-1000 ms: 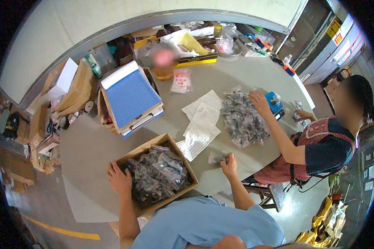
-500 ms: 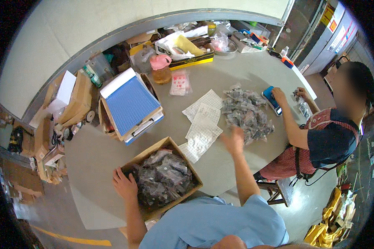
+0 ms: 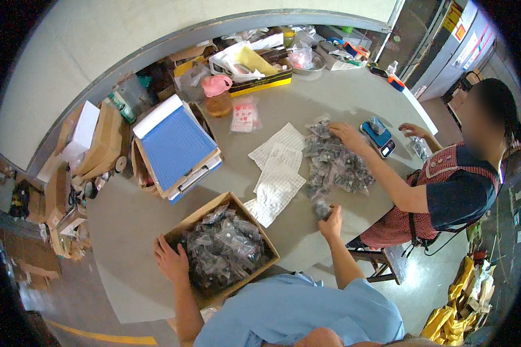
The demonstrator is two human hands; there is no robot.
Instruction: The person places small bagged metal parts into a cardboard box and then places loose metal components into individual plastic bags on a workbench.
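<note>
My left hand [image 3: 172, 260] lies over the left edge of a cardboard box [image 3: 266, 240], fingers spread and thumb apart. Inside that box are many small clear zip bags [image 3: 228, 243] with dark parts in them. My right hand [image 3: 331, 224] is closed on a small plastic bag [image 3: 322, 208] of dark parts, at the near end of a loose pile of similar bags [image 3: 344, 165]. What exactly the bags contain is too small to tell. Handwritten paper sheets [image 3: 281, 185] lie between box and pile.
At the right sits a co-worker, one hand [image 3: 344, 136] on the pile, the other [image 3: 415, 130] near a bag. A blue scale [image 3: 378, 139] bears a bag. Around stand a blue clipboard stack [image 3: 179, 150], pink-lidded jug [image 3: 217, 95], white-red packet [image 3: 246, 114] and yellow-black box [image 3: 260, 84].
My right hand has come nearer and closed on a bag at the pile's near end. The co-worker's hand has moved from the scale to the pile; a bag now lies on the scale.
</note>
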